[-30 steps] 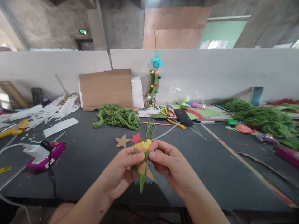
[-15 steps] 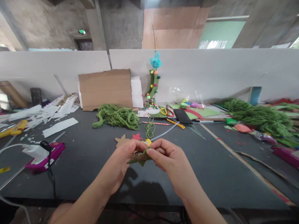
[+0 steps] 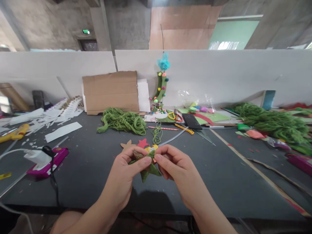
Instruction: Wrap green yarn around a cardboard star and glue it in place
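Low over the table's front half, my left hand (image 3: 123, 170) grips a star wrapped in green yarn (image 3: 145, 175); its points stick out below my fingers, and brownish patches show on it. My right hand (image 3: 176, 164) is closed in a pinch at the star's right side, thumb against forefinger; whether a yarn end is between them cannot be made out. Just beyond my fingers lies a partly hidden yellow tool (image 3: 152, 148), apparently a glue gun. A brown cardboard star (image 3: 127, 145), a red star (image 3: 142, 143) and a small loop of green yarn (image 3: 156, 134) lie behind my hands.
Green yarn heaps lie at back centre (image 3: 122, 122) and right (image 3: 275, 122). Scissors (image 3: 175, 116), a yellow cutter (image 3: 184, 129) and a black phone (image 3: 191, 121) sit ahead. A purple power strip (image 3: 59, 159) with cables is left. A pom-pom decoration (image 3: 161, 91) stands behind.
The star has tilted so its points now hang below my fingers. My left thumb has moved onto its face, and the right hand still pinches at its side.
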Motion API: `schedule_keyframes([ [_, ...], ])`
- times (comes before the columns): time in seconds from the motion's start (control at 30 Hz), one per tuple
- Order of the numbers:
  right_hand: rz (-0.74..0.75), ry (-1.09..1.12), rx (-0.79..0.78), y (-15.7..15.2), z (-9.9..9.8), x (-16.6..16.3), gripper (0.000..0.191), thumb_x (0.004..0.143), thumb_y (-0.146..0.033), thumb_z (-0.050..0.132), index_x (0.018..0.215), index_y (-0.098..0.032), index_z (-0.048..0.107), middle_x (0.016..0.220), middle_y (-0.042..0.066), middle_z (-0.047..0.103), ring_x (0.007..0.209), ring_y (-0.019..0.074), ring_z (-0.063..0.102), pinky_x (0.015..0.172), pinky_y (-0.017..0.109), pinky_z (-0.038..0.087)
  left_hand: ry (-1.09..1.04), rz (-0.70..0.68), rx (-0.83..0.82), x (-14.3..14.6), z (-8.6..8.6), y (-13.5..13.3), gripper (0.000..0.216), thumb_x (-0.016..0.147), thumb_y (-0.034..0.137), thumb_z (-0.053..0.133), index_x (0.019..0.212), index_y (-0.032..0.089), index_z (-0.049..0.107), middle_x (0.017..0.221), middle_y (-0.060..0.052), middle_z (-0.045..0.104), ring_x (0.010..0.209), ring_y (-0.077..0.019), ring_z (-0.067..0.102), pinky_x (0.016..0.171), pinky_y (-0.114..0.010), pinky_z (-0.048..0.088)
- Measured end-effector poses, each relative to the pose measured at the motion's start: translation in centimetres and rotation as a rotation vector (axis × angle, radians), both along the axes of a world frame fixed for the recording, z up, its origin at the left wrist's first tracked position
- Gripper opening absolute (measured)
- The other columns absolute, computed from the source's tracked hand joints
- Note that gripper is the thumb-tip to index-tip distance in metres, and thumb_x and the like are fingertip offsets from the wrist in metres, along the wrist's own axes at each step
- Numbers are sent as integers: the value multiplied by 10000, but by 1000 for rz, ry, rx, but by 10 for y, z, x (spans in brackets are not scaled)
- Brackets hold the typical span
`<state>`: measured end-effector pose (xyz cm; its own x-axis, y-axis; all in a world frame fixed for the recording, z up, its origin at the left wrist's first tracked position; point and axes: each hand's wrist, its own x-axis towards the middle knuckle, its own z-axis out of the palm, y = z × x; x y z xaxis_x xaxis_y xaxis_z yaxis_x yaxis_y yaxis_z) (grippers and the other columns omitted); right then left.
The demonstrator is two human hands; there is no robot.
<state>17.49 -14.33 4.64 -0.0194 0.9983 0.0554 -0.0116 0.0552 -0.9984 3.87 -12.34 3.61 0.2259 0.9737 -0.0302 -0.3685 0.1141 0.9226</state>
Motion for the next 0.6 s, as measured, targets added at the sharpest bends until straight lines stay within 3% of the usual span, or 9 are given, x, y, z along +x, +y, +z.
schedule_keyframes([
  [0.17,64,248,-83,0,-1,-1,127,736,-254,614,681,-179,528,445,-104,331,397,39,214,378,178,140,-172,-110,-137,1,3,-2,120,633,163,732,687,159,625,608,34,579,551,-67,498,546,-167,387],
  [0.33,146,448,-144,3,-2,1,158,704,-245,690,739,-184,549,436,-114,364,366,20,193,367,170,125,-234,-205,-193,-2,3,1,130,621,142,738,657,151,613,582,17,601,513,-71,520,508,-159,395],
  [0.47,209,377,-68,3,-4,1,163,697,-262,702,813,-172,631,468,-82,449,383,33,295,372,173,184,-259,-363,-247,-4,-2,3,108,645,167,722,694,129,634,558,8,581,490,-70,512,503,-166,395],
  [0.6,94,263,-6,2,-4,4,141,709,-279,674,687,-171,586,423,-86,424,379,47,312,395,191,240,-181,-472,-201,-3,-3,5,153,739,253,649,803,114,647,682,-36,608,606,-113,550,600,-215,428],
])
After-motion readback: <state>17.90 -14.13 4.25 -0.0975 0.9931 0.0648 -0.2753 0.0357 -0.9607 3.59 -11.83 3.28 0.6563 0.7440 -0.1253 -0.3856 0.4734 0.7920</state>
